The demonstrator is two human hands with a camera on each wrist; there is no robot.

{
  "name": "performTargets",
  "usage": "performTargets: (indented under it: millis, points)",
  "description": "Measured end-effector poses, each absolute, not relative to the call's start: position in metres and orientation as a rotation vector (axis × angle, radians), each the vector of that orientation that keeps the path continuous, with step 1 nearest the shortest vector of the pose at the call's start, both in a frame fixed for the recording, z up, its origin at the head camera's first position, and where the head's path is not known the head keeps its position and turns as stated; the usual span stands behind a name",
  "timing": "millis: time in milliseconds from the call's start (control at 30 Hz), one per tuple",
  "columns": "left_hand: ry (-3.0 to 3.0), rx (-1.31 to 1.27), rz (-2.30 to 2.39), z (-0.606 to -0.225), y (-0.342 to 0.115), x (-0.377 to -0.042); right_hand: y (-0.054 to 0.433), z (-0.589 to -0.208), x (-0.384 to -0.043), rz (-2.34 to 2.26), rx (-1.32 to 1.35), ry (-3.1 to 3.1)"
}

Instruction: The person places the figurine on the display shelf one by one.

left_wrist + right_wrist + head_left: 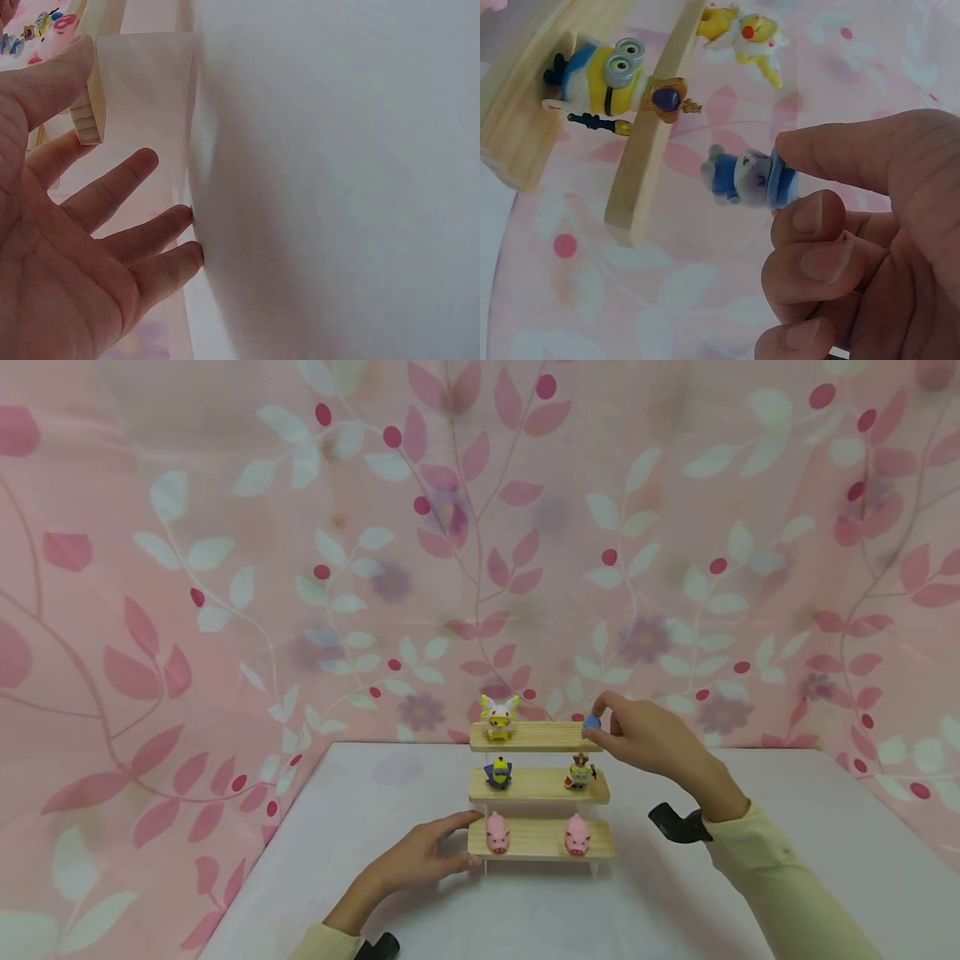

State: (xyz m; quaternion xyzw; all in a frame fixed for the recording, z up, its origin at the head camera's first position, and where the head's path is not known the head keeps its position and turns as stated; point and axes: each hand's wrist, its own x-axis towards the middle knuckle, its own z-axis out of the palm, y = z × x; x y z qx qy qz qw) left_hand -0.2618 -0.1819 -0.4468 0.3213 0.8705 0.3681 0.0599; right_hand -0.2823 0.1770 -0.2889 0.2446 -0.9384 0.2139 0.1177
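Observation:
My right hand (654, 737) pinches a small figurine with a blue hat (744, 178) by its hat, at the right end of the top shelf (542, 737). In the right wrist view the figurine's feet point toward that shelf. My left hand (417, 858) holds the left end of the bottom shelf (534, 839), thumb and index finger on opposite sides of the board, other fingers spread. A yellow-and-white figurine (498, 720) stands at the top shelf's left end. The middle shelf carries a caped minion (498, 774) and a crowned minion (604, 79).
Two pink pig figurines (577, 835) sit on the bottom shelf. The tiered stand has clear side supports (146, 90) and rests on a white-covered table (360, 793). Behind it hangs a pink leaf-patterned cloth (465, 568).

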Motion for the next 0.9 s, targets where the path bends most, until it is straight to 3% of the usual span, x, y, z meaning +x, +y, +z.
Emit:
performTargets:
  millis: [400,900]
  points:
    - [2.623,0.962,1.115,-0.445,-0.182,-0.262,0.17,-0.296,-0.313,0.72,0.762,-2.821]
    - [2.638,0.963,1.116,-0.444,-0.182,-0.261,0.163,-0.298,-0.321,0.626,0.712,-2.868]
